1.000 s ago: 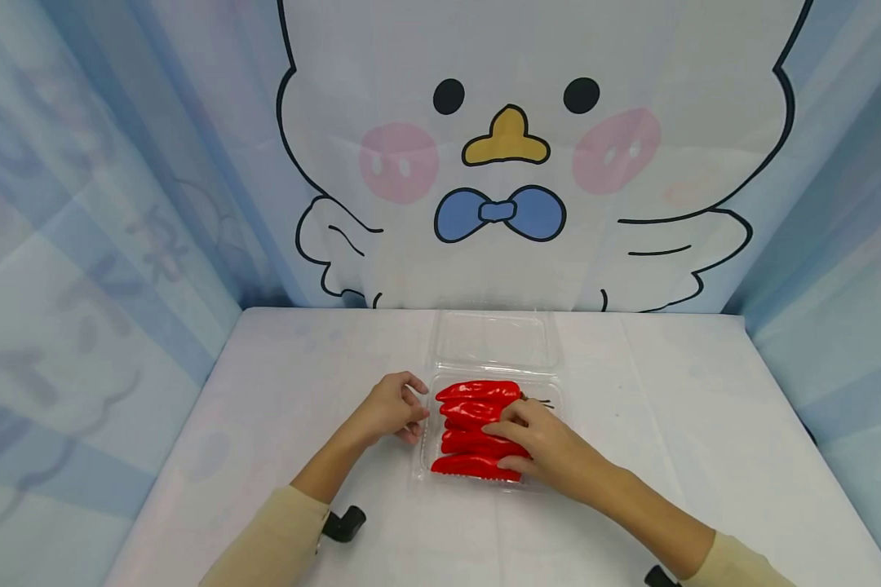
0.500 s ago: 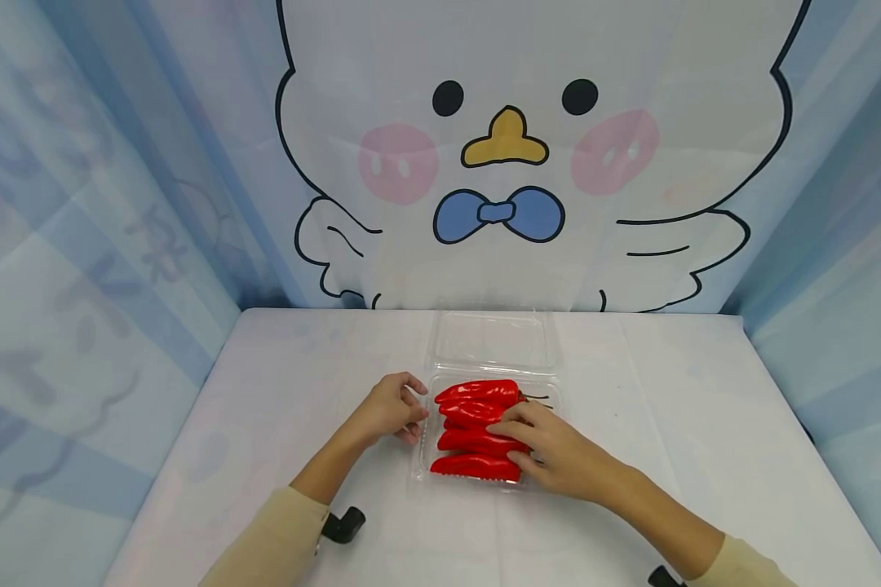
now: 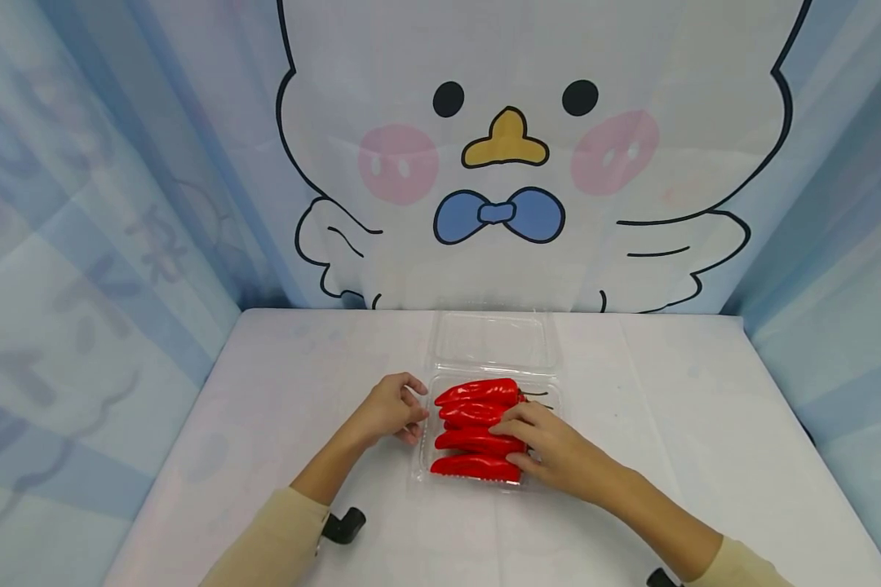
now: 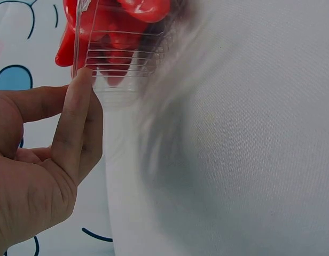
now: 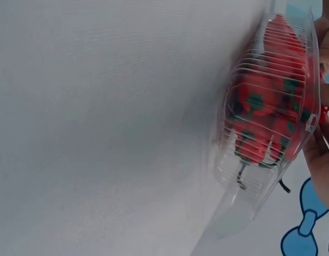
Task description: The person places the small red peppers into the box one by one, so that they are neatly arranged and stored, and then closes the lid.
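Observation:
Several glossy red peppers [image 3: 477, 466] lie side by side in a clear plastic clamshell box [image 3: 426, 456], their stems to the right. My right hand [image 3: 558, 448] reaches in over their stem ends. Its fingers and thumb straddle one pepper [image 3: 462, 441], the second from the front, and pinch it. My left hand [image 3: 389, 408] is at the box's left side. In the left wrist view, a fingertip of the left hand [image 4: 73, 122] touches the box's ribbed wall [image 4: 122, 64]. Green caps [image 5: 255, 101] show through the wall in the right wrist view.
The box's clear lid [image 3: 495, 338] lies folded back behind it, near the table's far edge. A white cloth covers the table [image 3: 308, 350]. A curtain with a cartoon bird [image 3: 506, 269] hangs behind, and blue curtains [image 3: 81, 285] stand at both sides.
My right hand has shifted slightly right overall, while the pinched pepper has slid a little left in the box. The rearmost pepper has tilted slightly. My left hand stays in place.

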`<state>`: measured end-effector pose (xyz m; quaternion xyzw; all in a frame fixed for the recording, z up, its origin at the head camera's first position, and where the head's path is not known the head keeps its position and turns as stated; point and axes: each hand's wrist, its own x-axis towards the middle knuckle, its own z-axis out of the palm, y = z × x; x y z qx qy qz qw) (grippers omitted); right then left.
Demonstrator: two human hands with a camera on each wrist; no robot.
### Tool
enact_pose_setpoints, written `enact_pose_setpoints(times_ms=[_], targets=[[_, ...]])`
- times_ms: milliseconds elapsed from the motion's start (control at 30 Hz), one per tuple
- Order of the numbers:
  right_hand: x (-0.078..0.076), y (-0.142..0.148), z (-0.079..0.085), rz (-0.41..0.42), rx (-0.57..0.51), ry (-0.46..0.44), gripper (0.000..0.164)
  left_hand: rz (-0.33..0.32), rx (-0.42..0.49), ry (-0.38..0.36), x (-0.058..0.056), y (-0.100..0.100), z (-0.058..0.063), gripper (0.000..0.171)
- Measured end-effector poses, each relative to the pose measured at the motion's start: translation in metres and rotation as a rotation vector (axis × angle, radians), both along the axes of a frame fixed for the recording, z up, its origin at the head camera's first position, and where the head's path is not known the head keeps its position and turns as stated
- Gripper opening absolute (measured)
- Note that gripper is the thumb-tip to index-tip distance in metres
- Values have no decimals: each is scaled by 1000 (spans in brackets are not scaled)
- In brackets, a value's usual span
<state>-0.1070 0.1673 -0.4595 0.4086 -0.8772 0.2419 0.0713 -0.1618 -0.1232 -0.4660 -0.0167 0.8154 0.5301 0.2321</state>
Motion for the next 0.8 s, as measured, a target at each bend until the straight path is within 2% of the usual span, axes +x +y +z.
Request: enact_pose_setpoints(times_ms=[800], targets=[[3,-1,-5,-29,-15,41,49,2,-13,-2,1,0,-1,31]])
